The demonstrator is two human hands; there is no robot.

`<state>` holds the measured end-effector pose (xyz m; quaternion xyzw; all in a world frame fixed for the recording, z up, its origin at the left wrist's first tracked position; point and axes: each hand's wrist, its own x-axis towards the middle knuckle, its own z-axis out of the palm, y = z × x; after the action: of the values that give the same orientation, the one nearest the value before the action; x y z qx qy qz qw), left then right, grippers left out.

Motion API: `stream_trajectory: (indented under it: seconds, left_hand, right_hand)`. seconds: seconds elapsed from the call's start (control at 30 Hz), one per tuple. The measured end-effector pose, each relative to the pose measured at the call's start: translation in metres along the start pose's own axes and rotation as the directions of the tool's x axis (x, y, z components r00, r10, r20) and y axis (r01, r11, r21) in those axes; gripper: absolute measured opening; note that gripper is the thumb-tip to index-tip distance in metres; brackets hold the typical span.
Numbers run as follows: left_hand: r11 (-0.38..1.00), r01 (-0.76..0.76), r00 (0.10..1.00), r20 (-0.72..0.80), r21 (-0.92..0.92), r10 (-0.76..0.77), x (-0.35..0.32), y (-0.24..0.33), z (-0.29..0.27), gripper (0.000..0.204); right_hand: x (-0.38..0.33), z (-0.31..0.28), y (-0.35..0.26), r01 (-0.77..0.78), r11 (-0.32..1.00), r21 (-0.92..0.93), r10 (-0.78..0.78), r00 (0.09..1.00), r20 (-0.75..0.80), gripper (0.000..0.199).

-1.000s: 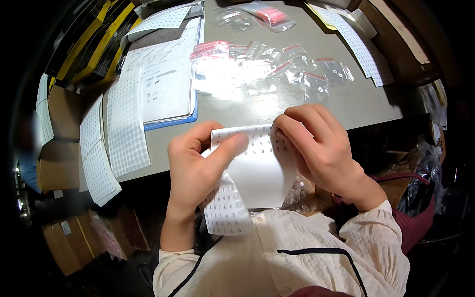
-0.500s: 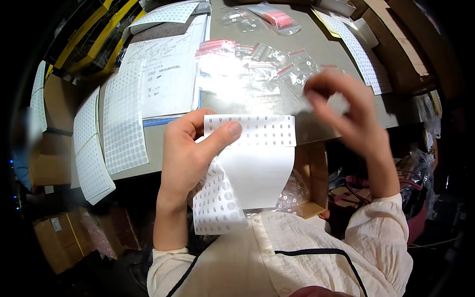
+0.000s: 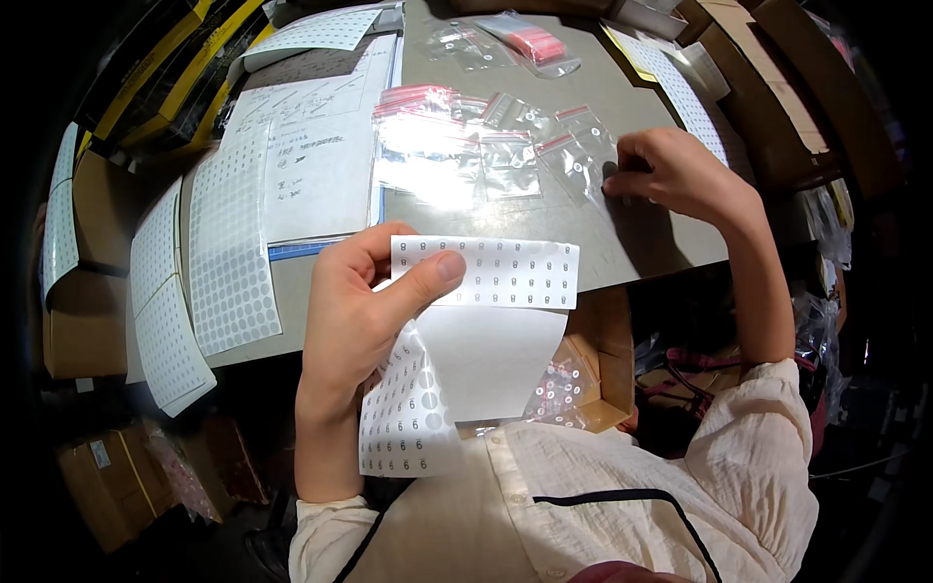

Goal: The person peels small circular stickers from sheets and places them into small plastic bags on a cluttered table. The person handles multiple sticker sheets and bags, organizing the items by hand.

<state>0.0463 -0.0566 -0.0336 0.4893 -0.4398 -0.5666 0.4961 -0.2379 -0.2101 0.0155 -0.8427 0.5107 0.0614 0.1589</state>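
My left hand (image 3: 355, 316) grips a folded white sheet of small round stickers (image 3: 496, 360) above the table's front edge, thumb on top. Printed rows show along its upper strip and on the flap hanging at the left; several spots there are blank. My right hand (image 3: 685, 175) is lowered to the tabletop, fingers curled together. Its fingertips are beside a clear zip bag with a red-lined top (image 3: 573, 167) that bears a small round white sticker. Whatever those fingers pinch, if anything, is hidden. More small zip bags (image 3: 510, 165) lie overlapping to the left, partly lost in glare.
Papers on a blue-edged board (image 3: 292, 194) lie at the left, with sticker sheets (image 3: 233, 262) beside them. A bag of red-topped zip bags (image 3: 533, 41) lies at the back. Below the table edge, an open cardboard box (image 3: 612, 364) holds labelled bags. Cartons (image 3: 777, 78) line the right.
My right hand has come down from above the table to the zip bag's right edge, its fingers drawing together. My left hand still holds the sticker sheet, slightly lower in view.
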Motion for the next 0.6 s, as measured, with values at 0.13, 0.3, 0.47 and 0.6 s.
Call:
stream_trajectory:
  seconds: [0.13,0.3,0.47,0.6]
  left_hand:
    - [1.000,-0.002,1.000,0.017,0.017,0.002,0.001,0.001,-0.001,0.017]
    - [1.000,-0.013,1.000,0.006,0.015,0.013,0.001,-0.001,0.000,0.017]
    - [0.999,0.001,1.000,0.031,0.051,-0.002,0.001,0.002,-0.003,0.018]
    - [0.999,0.006,0.999,0.050,0.038,-0.008,0.002,0.004,-0.002,0.020]
  right_hand:
    - [0.004,-0.012,0.001,0.100,0.993,0.066,-0.097,0.995,-0.038,0.030]
    - [0.039,-0.005,0.024,0.321,0.889,0.326,-0.290,0.946,-0.141,0.018]
    - [0.051,-0.002,0.016,0.363,0.917,0.166,-0.346,0.930,-0.124,0.023]
    - [0.048,0.011,0.010,0.417,0.848,-0.328,-0.513,0.803,-0.303,0.019]
